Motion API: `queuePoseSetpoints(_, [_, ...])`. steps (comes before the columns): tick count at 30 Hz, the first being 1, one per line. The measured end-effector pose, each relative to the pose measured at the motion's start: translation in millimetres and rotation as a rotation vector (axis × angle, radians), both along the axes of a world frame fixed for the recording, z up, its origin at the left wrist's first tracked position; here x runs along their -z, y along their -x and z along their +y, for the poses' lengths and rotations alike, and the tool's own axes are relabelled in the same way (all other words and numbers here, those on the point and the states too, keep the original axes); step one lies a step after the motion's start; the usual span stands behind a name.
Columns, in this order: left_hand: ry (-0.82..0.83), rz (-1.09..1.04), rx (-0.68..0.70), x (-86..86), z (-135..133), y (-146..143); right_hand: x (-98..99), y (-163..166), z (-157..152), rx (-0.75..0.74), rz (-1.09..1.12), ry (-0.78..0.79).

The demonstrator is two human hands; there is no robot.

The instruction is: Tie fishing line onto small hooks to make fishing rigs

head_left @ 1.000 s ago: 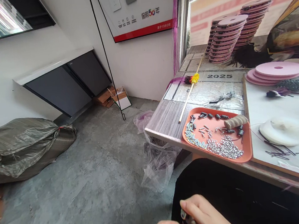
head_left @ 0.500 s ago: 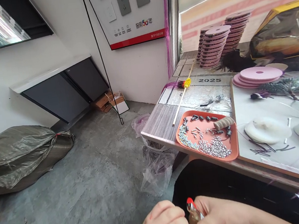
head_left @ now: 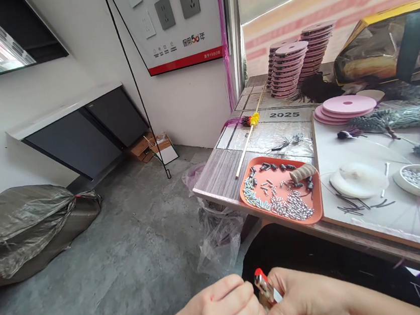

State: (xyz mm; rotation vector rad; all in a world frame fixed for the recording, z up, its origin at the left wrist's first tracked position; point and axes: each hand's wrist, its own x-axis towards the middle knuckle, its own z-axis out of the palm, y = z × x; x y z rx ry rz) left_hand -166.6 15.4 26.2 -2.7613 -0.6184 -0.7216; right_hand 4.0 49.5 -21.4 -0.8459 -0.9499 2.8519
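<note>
At the bottom of the head view my right hand (head_left: 299,291) is closed around a lighter (head_left: 263,284) with a red top and a metal hood. My left hand (head_left: 222,310) is curled shut right beside it, and its fingertips are hidden. Whatever the left fingers hold cannot be made out. Beyond both hands, an orange tray (head_left: 318,206) sits at the table edge with small metal swivels (head_left: 293,204), short greenish tubes, dark pieces and a cloth-like roll (head_left: 303,172).
On the table (head_left: 217,189) a thin stick (head_left: 245,149) lies left of the tray. To the right are pink discs (head_left: 351,104), a white bowl (head_left: 400,184) of beads and a translucent coil (head_left: 359,181). Stacked pink spools (head_left: 289,70) stand behind. A plastic bag (head_left: 219,242) hangs below the table's left end.
The view has turned slightly right, so the table things sit further left. Both hands appear a little higher and further left, and the lighter shows more of its body.
</note>
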Motion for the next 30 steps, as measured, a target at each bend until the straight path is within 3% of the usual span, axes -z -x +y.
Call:
queuePoseSetpoints(9, [-0.031, 0.064, 0.014, -3.5, 6.6, -2.9, 7.2, 2.7, 2.0, 0.04, -0.023, 0.02])
queuePoseSetpoints(17, [0.042, 0.127, 0.02, -2.2, 10.5, -6.0, 9.9, 8.8, -2.5, 0.121, -0.078, 0.002])
queuePoseSetpoints(22, [0.073, -0.019, -0.139, 4.5, 6.0, -7.1, 9.9, 8.3, -4.0, 0.221, -0.075, -0.04])
queuePoseSetpoints(24, [0.309, -0.229, -0.371, 14.9, -1.8, -5.8, 9.2, 5.4, -3.0, 0.282, -0.081, -0.093])
queuePoseSetpoints(27, [1.083, -0.694, -0.737, 36.1, -19.0, -6.4, 6.1, 1.4, -1.3, 0.355, -0.114, -0.185])
queuePoseSetpoints(28, [1.316, -0.838, -0.795, 43.1, -24.9, -8.0, 4.8, 0.7, -1.2, 0.369, -0.129, -0.211])
queuePoseSetpoints(30, [1.546, -1.075, -0.865, 54.3, -34.6, -13.0, 2.1, 0.6, -1.9, 0.387, -0.157, -0.251])
